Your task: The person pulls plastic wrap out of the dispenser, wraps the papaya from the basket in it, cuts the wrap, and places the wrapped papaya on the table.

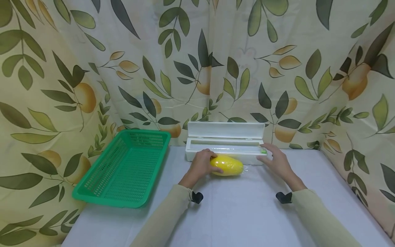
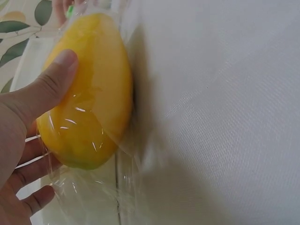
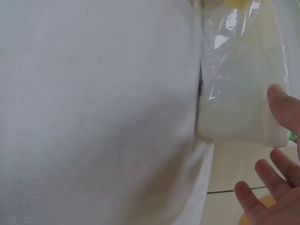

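My left hand grips an oblong yellow fruit, its thumb pressed on one side in the left wrist view. Clear plastic film covers the fruit and stretches over the front of a white cling film dispenser. The dispenser's lid stands raised at the back. At its right end is my right hand, with the thumb at the front wall and a finger by the small green cutter slider. In the right wrist view the right fingers are spread past the dispenser's end.
A green plastic basket with perforated walls stands to the left on the white-covered table. A curtain printed with leaves and fruit hangs behind and along both sides, close behind the dispenser's lid.
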Demonstrator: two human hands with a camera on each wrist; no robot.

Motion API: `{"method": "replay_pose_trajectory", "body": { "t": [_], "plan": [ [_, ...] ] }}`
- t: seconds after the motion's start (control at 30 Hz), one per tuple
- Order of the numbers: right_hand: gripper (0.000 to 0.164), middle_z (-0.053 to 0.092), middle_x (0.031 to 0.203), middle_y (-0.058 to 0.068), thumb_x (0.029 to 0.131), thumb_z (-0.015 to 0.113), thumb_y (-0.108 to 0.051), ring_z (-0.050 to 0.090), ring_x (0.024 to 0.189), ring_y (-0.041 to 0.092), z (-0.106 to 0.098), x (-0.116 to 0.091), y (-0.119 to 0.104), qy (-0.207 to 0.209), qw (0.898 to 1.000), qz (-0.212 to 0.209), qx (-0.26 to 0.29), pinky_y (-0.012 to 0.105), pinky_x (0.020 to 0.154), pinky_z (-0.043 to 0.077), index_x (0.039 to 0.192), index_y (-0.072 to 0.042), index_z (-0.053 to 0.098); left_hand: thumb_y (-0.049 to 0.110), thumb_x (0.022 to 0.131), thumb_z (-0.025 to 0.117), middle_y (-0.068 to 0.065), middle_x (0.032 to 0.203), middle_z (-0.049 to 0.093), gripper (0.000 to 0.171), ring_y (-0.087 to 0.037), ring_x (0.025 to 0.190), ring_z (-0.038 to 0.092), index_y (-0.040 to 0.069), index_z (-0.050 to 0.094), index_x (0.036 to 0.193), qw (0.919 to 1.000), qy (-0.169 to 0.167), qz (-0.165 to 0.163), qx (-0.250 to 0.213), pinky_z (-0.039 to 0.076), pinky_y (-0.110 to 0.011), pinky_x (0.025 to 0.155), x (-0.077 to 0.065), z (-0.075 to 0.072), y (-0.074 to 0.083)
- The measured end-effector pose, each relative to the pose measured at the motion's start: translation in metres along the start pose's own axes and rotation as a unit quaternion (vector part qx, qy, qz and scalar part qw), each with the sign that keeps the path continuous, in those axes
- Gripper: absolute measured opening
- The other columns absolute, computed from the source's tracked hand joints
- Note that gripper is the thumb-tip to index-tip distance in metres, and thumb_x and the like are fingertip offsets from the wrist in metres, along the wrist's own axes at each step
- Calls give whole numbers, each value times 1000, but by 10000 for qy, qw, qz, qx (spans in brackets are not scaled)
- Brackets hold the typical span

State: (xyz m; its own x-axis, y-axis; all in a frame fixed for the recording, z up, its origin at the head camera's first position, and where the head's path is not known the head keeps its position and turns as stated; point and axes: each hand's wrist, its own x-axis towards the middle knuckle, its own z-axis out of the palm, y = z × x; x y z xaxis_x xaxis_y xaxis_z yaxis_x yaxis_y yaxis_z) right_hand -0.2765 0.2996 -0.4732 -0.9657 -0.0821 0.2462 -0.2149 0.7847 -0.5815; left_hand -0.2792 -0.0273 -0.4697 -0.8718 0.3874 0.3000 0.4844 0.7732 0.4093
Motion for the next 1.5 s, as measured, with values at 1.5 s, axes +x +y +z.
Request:
{"method": "replay_pose_trajectory", "body": {
  "t": [1.5],
  "plan": [
    [70, 48, 151, 28, 93, 77, -39, 48, 131, 52, 1, 1, 14, 19, 9980, 499, 389, 67, 102, 43, 149, -9, 49, 61, 83, 78, 5, 121, 71, 56, -18, 115, 60, 22, 74, 123, 9893, -92, 898, 1143, 44, -37, 95, 17, -11, 25]
  ]
}}
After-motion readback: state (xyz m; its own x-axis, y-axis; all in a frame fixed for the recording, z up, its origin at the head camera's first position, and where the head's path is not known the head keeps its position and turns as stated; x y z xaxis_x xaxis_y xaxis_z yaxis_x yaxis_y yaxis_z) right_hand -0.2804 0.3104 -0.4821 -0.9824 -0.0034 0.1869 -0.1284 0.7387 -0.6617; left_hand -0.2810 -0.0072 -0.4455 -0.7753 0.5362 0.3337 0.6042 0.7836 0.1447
